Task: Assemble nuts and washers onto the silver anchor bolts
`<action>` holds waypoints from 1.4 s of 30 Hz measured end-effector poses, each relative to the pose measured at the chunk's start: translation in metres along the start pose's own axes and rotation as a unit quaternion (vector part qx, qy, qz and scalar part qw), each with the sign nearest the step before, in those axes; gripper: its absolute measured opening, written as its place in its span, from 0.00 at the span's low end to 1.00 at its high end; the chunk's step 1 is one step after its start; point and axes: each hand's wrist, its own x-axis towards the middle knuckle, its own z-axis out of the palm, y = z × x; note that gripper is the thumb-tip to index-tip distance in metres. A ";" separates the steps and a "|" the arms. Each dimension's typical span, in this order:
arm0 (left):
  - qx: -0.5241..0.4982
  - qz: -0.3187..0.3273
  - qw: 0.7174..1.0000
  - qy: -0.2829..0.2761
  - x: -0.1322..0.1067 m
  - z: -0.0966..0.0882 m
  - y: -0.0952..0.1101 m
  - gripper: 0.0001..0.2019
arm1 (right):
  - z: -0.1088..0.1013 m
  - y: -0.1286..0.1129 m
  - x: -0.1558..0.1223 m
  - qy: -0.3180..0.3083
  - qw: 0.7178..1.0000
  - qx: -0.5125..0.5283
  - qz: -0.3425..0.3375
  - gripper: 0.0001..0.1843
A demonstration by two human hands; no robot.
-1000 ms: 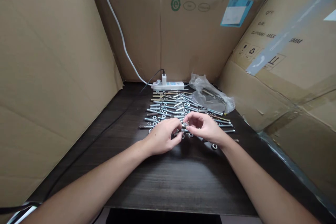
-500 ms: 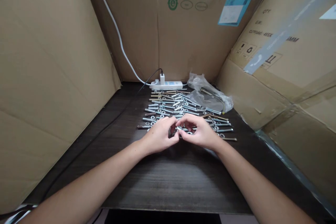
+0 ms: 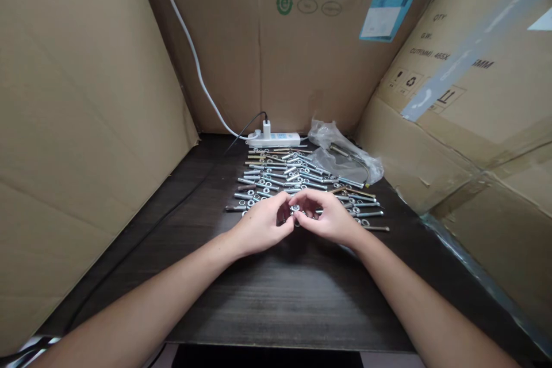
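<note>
Many silver and brass bolts [image 3: 284, 175] with washers and nuts lie in rows on the dark wooden table [image 3: 267, 293]. My left hand [image 3: 261, 224] and my right hand [image 3: 330, 218] meet at the near edge of the rows, fingertips pinched together. Between the fingertips sits a small silver washer or nut [image 3: 295, 207] on a bolt that the fingers mostly hide. Both hands are closed around this small piece.
A white power strip [image 3: 273, 139] with a plugged charger and a white cable [image 3: 190, 52] lies at the back. A crumpled clear plastic bag [image 3: 345, 158] holds more bolts at the right. Cardboard boxes [image 3: 86, 115] wall in the table on three sides.
Both hands have drawn closer together and a little toward me, fingertips now touching over the small piece. The view shifted slightly.
</note>
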 end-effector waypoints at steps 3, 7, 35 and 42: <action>-0.004 -0.002 1.000 0.002 0.000 0.000 -0.001 0.04 | 0.001 0.000 0.000 -0.002 1.000 0.004 0.005 0.10; -0.023 -0.009 1.000 -0.006 0.001 0.000 -0.001 0.04 | 0.001 -0.001 0.001 0.000 1.000 0.015 0.000 0.09; -0.068 0.002 0.997 -0.025 0.001 0.000 -0.005 0.06 | 0.005 -0.003 -0.001 0.043 0.996 -0.072 -0.038 0.10; -0.075 0.003 0.997 -0.027 0.001 0.000 -0.006 0.04 | 0.005 -0.003 -0.001 0.057 0.990 -0.101 -0.076 0.10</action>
